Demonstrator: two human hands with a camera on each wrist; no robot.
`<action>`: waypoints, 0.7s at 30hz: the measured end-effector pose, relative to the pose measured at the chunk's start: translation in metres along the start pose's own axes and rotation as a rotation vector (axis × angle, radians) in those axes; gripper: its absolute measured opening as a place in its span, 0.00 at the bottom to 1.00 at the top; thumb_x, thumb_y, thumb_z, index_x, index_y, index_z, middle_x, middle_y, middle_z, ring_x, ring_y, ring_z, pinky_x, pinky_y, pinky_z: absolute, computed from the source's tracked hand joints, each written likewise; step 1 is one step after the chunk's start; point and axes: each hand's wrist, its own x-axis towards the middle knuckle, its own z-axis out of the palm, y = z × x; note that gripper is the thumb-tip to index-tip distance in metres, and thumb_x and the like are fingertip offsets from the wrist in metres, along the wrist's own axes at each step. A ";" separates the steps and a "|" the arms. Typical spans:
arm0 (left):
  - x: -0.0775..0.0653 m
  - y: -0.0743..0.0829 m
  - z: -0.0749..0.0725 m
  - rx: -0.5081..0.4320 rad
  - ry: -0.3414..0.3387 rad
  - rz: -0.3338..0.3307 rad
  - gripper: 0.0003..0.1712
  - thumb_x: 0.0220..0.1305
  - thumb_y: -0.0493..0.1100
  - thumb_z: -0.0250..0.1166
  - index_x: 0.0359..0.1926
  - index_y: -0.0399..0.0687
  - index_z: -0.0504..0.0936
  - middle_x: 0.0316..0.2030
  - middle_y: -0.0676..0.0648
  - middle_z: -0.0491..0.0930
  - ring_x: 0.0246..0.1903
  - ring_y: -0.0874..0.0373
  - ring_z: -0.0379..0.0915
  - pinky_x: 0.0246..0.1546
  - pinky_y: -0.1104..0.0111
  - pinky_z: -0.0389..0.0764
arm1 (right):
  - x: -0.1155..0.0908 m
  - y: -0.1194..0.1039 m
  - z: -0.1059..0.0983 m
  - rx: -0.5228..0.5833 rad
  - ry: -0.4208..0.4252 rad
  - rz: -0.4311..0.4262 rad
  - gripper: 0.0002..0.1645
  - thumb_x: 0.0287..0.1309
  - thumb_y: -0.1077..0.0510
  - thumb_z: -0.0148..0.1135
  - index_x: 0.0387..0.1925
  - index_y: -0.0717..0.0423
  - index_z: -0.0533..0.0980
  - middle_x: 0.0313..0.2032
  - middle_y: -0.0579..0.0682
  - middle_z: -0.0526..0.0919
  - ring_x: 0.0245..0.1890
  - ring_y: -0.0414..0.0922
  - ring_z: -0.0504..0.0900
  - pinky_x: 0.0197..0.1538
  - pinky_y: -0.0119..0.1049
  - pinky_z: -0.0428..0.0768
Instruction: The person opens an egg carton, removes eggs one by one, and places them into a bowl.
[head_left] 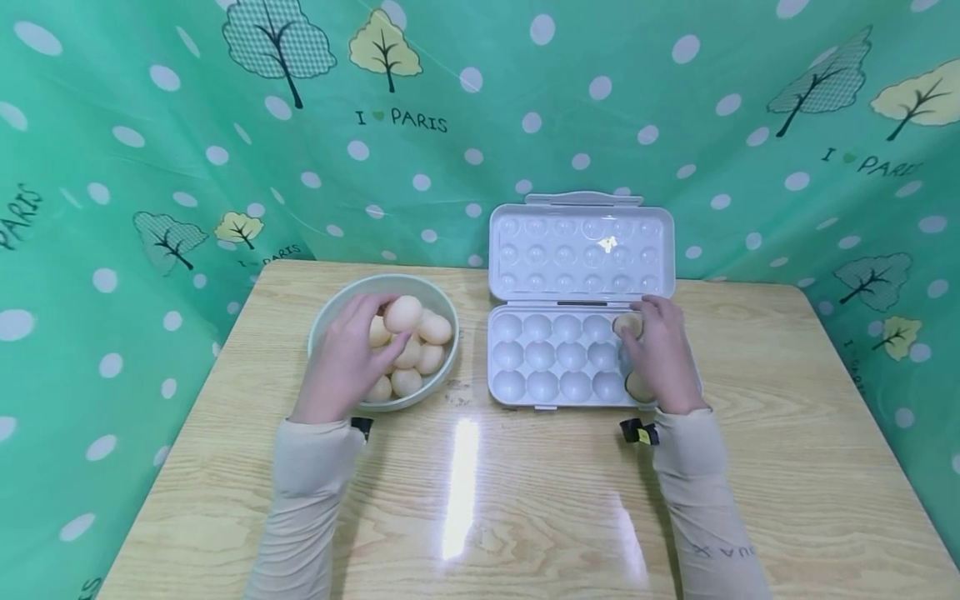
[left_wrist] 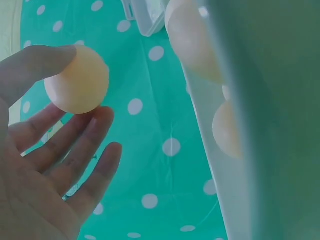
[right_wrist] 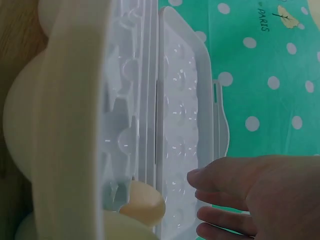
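My left hand (head_left: 341, 354) pinches a pale egg (head_left: 403, 314) between thumb and fingers, above a round pale green bowl (head_left: 318, 321) of several eggs (head_left: 407, 382). The left wrist view shows the thumb on one side of the held egg (left_wrist: 79, 82) and fingertips under it. My right hand (head_left: 662, 354) hovers over the right end of an egg box (head_left: 555, 407), fingers nearly straight and holding nothing. Close by its fingertips, an egg (head_left: 627, 322) sits in the back row; another egg (head_left: 639, 387) sits at the front right, partly behind the hand.
The box's lid (head_left: 581, 242) stands open at the back, against a green dotted cloth (head_left: 420, 208). Hollows in the box left of the right hand hold no eggs. Bowl and box stand side by side on a wooden table (head_left: 540, 500).
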 end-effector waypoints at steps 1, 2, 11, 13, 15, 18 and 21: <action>0.000 -0.001 -0.001 0.000 -0.002 -0.009 0.25 0.60 0.41 0.72 0.56 0.38 0.76 0.48 0.40 0.79 0.48 0.47 0.76 0.53 0.54 0.79 | 0.000 0.001 0.000 -0.002 -0.006 0.006 0.23 0.61 0.67 0.63 0.55 0.77 0.72 0.61 0.73 0.67 0.65 0.68 0.62 0.65 0.62 0.69; -0.001 -0.001 -0.001 0.002 -0.003 -0.019 0.25 0.60 0.41 0.72 0.56 0.38 0.76 0.48 0.40 0.79 0.49 0.47 0.76 0.53 0.53 0.79 | 0.000 0.002 0.000 -0.005 -0.010 0.011 0.23 0.61 0.68 0.62 0.55 0.77 0.72 0.62 0.73 0.67 0.65 0.68 0.62 0.65 0.63 0.69; -0.003 -0.008 0.000 0.015 -0.065 -0.070 0.24 0.61 0.43 0.71 0.55 0.39 0.76 0.47 0.41 0.80 0.47 0.46 0.75 0.52 0.53 0.78 | 0.000 0.014 0.001 -0.057 -0.014 0.006 0.20 0.58 0.72 0.60 0.53 0.78 0.73 0.60 0.76 0.68 0.63 0.70 0.64 0.67 0.63 0.66; -0.003 -0.009 0.001 0.017 -0.079 -0.086 0.24 0.62 0.43 0.71 0.55 0.39 0.76 0.47 0.41 0.80 0.47 0.46 0.75 0.52 0.53 0.78 | 0.000 0.016 0.002 -0.057 -0.031 0.022 0.21 0.59 0.72 0.61 0.53 0.78 0.73 0.61 0.75 0.68 0.63 0.70 0.64 0.67 0.63 0.65; -0.003 -0.010 0.001 0.016 -0.092 -0.103 0.24 0.62 0.43 0.70 0.56 0.39 0.76 0.46 0.41 0.80 0.47 0.47 0.75 0.52 0.52 0.78 | -0.001 0.017 0.002 -0.058 -0.051 0.043 0.21 0.59 0.72 0.61 0.53 0.77 0.73 0.61 0.74 0.68 0.63 0.69 0.64 0.68 0.63 0.64; -0.003 -0.012 0.001 0.013 -0.117 -0.132 0.24 0.63 0.43 0.70 0.57 0.39 0.76 0.47 0.42 0.79 0.48 0.47 0.75 0.54 0.52 0.77 | 0.000 0.019 0.002 -0.061 -0.072 0.069 0.20 0.59 0.72 0.62 0.54 0.76 0.73 0.60 0.72 0.70 0.63 0.68 0.64 0.68 0.63 0.64; -0.003 -0.013 0.000 0.010 -0.147 -0.161 0.24 0.63 0.43 0.69 0.58 0.40 0.75 0.48 0.41 0.79 0.49 0.47 0.74 0.55 0.51 0.76 | 0.000 0.019 0.003 -0.062 -0.079 0.077 0.20 0.60 0.72 0.62 0.53 0.75 0.73 0.57 0.71 0.72 0.62 0.67 0.65 0.67 0.63 0.64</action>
